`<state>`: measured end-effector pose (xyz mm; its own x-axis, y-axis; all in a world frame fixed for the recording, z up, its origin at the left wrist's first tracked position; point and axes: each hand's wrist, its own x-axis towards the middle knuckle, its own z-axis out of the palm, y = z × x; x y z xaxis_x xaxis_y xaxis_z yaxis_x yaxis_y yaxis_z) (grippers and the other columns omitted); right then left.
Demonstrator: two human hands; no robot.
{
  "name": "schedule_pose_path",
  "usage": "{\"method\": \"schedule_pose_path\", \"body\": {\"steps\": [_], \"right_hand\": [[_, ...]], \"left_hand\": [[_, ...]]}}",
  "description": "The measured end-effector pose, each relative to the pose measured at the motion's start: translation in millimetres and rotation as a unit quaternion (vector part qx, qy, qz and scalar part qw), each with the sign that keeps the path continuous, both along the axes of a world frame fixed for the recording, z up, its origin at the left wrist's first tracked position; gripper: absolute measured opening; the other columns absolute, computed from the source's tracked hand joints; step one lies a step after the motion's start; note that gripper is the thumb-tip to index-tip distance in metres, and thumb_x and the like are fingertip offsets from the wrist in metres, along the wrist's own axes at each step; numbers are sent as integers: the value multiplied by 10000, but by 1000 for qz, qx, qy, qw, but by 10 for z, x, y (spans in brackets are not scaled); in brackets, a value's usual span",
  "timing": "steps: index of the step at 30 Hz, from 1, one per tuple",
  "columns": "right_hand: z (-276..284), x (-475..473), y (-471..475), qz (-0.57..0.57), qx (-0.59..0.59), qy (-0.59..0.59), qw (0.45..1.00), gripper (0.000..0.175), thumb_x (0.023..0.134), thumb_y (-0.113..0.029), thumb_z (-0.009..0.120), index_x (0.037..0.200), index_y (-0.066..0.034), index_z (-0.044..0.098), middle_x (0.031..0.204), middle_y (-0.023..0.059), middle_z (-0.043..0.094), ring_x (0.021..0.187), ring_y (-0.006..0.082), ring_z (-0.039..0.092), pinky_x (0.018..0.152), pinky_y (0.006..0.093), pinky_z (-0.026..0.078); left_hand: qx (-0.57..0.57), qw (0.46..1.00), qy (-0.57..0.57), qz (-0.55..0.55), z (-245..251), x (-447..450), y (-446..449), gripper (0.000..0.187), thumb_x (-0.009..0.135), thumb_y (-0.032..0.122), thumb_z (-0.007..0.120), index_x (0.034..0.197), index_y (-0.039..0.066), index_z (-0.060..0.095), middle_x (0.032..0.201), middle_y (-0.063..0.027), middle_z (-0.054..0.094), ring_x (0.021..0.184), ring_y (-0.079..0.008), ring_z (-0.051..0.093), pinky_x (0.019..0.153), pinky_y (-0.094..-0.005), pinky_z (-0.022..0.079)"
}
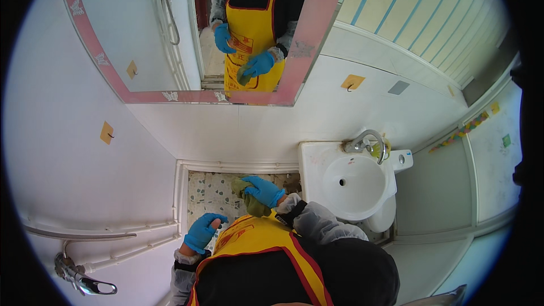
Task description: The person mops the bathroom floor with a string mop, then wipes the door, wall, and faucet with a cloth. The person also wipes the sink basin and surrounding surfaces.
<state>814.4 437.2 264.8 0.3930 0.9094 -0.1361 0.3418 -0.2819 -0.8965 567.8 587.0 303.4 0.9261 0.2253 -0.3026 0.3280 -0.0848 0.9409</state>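
My right hand [264,191], in a blue rubber glove, grips a crumpled olive-green cloth [251,200] in front of my yellow apron [244,231]. The cloth hangs down on both sides of the fingers. Lower left, my left hand [203,231] wears a matching glove, with the thumb's tip bare. Its fingers are loosely bent and apart from the thumb, and I see nothing in them. A large mirror [127,42] with a pink butterfly border hangs on the wall ahead and reflects both gloved hands and the cloth.
To the right stands a white washbasin [314,174] with a curved chrome faucet [367,136], beside a toilet [382,216]. A chrome shower mixer [80,276] and pipes [136,250] run along the left wall. Adhesive hooks [352,82] dot the walls. Speckled tile flooring [212,191] lies below.
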Motion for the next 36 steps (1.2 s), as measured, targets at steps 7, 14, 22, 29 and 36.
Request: {"method": "schedule_pose_path", "body": {"steps": [7,14,22,29,36], "right_hand": [[264,507,-607,-104,23,17,994,415,910,-256,509,1261,-39,468,1215,194,533,1090,323,534,941,340,417],[1196,1141,-906,-251,245,6,936,418,913,-197,547,1281,-20,461,1225,129,534,1121,231,509,974,317,377],[3314,2455,-744,-285,191,-603,721,418,835,-221,600,1242,-140,555,1110,193,571,1026,388,492,952,437,373],[2967,3115,-192,-117,-52,-530,838,522,904,-449,456,1382,-253,381,1441,101,339,1303,325,344,1084,398,268],[3011,4162,-2367,-479,-281,-396,731,558,869,-425,521,1363,-193,406,1389,167,396,1288,343,358,1069,410,288]], "left_hand": [[24,992,-29,-122,63,901,-139,412,937,394,455,1049,35,623,972,-166,622,882,-303,598,800,-364,462],[107,966,-1,-235,174,1438,73,450,938,428,442,1053,30,620,978,-156,625,901,-291,605,802,-363,466],[79,958,11,-275,223,1779,404,455,936,427,466,1088,24,613,1005,-104,620,876,-215,587,825,-309,465],[75,955,8,-288,218,1979,534,468,933,440,466,1069,19,620,961,-110,632,860,-210,587,810,-309,468],[100,955,-10,-280,157,1962,656,458,938,431,457,1059,21,622,959,-113,628,867,-215,596,807,-318,468]]}}
